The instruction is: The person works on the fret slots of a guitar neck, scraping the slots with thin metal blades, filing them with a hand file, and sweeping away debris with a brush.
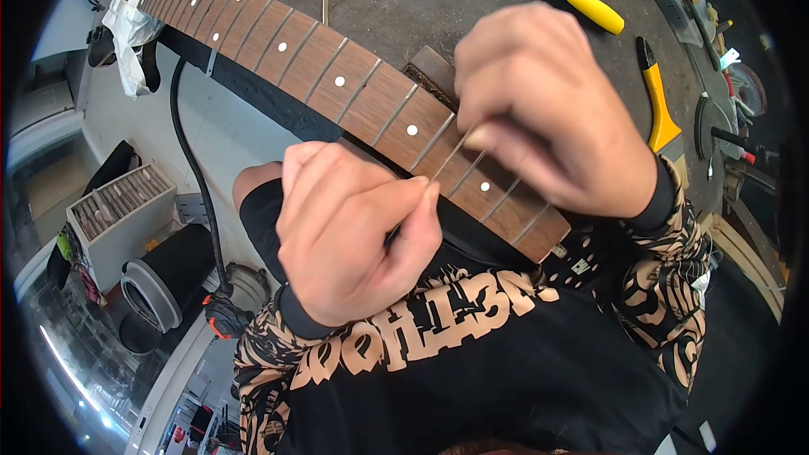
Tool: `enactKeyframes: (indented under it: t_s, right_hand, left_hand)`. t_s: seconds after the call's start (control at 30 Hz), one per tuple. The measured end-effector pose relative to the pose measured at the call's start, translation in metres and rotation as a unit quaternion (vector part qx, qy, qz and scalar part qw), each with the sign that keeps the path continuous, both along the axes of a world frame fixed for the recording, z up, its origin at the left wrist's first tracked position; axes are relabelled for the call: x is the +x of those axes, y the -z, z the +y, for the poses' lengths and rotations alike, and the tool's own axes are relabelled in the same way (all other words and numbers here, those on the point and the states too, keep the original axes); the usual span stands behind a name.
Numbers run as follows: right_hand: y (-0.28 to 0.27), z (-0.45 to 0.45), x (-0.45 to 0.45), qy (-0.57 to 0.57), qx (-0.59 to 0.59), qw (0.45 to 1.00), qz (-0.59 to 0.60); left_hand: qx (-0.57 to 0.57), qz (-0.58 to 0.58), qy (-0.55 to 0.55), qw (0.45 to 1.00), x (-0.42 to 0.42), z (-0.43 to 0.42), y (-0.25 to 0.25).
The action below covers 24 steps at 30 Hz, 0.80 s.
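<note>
A guitar neck (pixel 371 105) with a brown fretboard, metal frets and white dot inlays runs diagonally from the upper left toward my body. Over its near part, both hands are closed in a pinch. Between their fingertips stretches a thin wire-like strip (pixel 452 157), set crosswise over the fretboard in line with the frets; whether it is fret wire I cannot tell. My left hand (pixel 358 232) grips its lower end at the fretboard's near edge. The other end is in my right hand (pixel 543 101), slightly blurred, with its curled fingers partly hidden above the board.
A wooden block (pixel 431 76) sits under or beside the neck. Yellow-and-black handled tools (pixel 581 7) and a yellow tool (pixel 660 105) lie on the dark workbench (pixel 404 0). White cloth or paper (pixel 131 29) wraps the neck's far end. A black hose (pixel 181 143) hangs at left.
</note>
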State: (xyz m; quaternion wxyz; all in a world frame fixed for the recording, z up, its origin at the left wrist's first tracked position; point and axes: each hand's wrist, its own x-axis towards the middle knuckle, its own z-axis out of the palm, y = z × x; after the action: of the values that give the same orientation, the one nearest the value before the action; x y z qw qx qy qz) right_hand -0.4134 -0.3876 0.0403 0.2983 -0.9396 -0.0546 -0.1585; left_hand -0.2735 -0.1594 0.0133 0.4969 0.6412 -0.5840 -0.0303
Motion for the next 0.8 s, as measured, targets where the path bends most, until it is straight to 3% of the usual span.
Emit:
enactKeyframes:
  t_s: [0.13,0.2,0.27,0.4,0.5,0.63,0.8]
  right_hand:
    - [0.003,-0.038,-0.004,0.173,-0.019,0.985,-0.018]
    - [-0.004,-0.061,-0.015,0.215,-0.264,0.94,0.028]
    - [0.002,-0.081,-0.046,0.302,-0.337,0.888,0.082]
    - [-0.013,-0.054,-0.116,0.463,-0.27,0.786,0.308]
    - [-0.016,-0.022,-0.136,0.501,-0.233,0.761,0.34]
    - [0.004,-0.031,-0.166,0.512,-0.249,0.774,0.276]
    - [0.009,-0.047,-0.181,0.488,-0.239,0.794,0.271]
  left_hand:
    - [-0.066,0.08,-0.058,0.993,0.015,0.013,0.004]
    - [-0.125,0.214,-0.119,0.961,0.018,0.017,0.005]
    - [-0.159,0.326,-0.149,0.92,0.026,0.024,0.001]
    - [-0.164,0.442,-0.097,0.877,0.056,0.048,0.008]
    - [-0.166,0.514,-0.11,0.834,0.063,0.053,0.016]
    - [-0.153,0.614,-0.088,0.769,0.067,0.051,0.021]
    - [-0.158,0.619,-0.065,0.767,0.071,0.061,0.03]
